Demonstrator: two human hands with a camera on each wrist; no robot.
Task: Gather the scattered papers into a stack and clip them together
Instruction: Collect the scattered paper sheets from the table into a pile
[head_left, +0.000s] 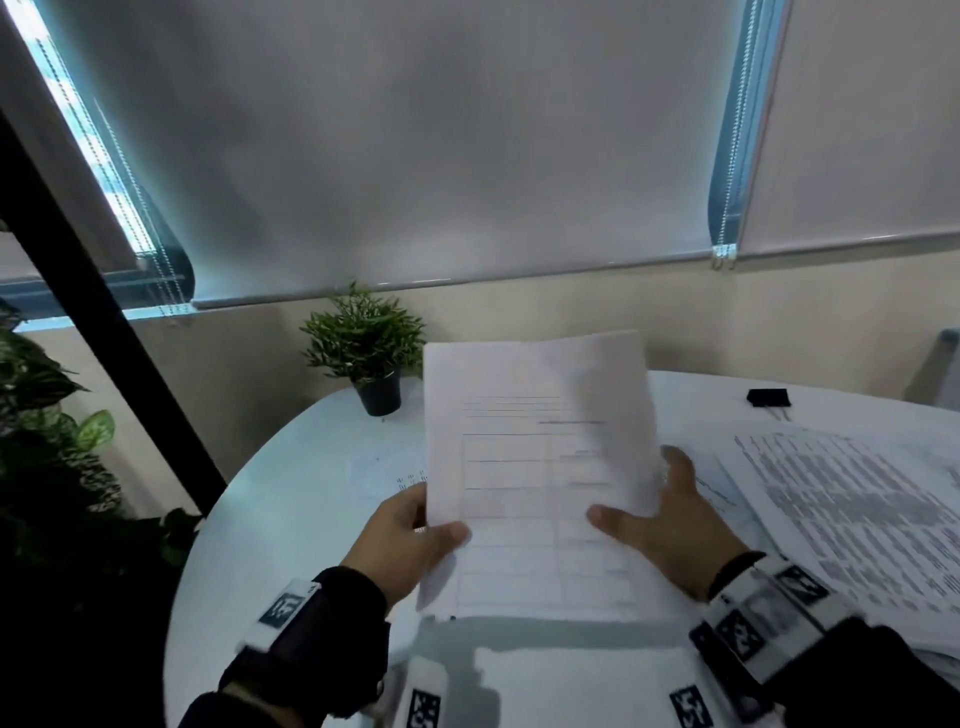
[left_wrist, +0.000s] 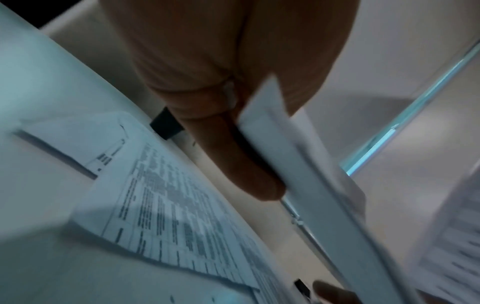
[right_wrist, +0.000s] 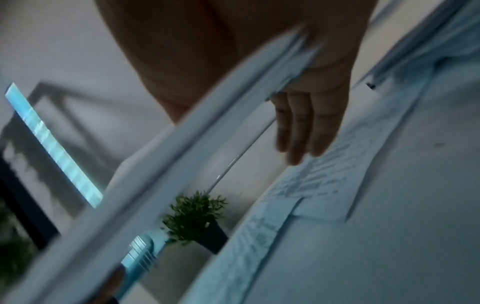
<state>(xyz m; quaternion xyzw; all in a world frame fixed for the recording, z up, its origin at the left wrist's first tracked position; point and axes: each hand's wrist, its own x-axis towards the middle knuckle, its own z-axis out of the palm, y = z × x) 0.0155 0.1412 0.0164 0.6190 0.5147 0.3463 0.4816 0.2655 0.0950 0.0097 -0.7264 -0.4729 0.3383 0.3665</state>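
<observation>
A stack of white printed papers (head_left: 535, 467) stands nearly upright above the white round table (head_left: 291, 509), held between both hands. My left hand (head_left: 436, 525) pinches its lower left edge, thumb on the front; the left wrist view shows that hand (left_wrist: 233, 144) clamped on the paper edge (left_wrist: 298, 164). My right hand (head_left: 654, 509) holds the right edge, thumb on the front and fingers behind. In the right wrist view its fingers (right_wrist: 306, 127) lie straight behind the stack (right_wrist: 182, 154). A black binder clip (head_left: 769, 399) lies on the table at the far right.
More printed sheets (head_left: 857, 509) lie spread on the table to the right, and another sheet (head_left: 571, 680) lies near the front edge. A small potted plant (head_left: 369, 343) stands at the back of the table. Leafy plants (head_left: 52, 415) fill the left side.
</observation>
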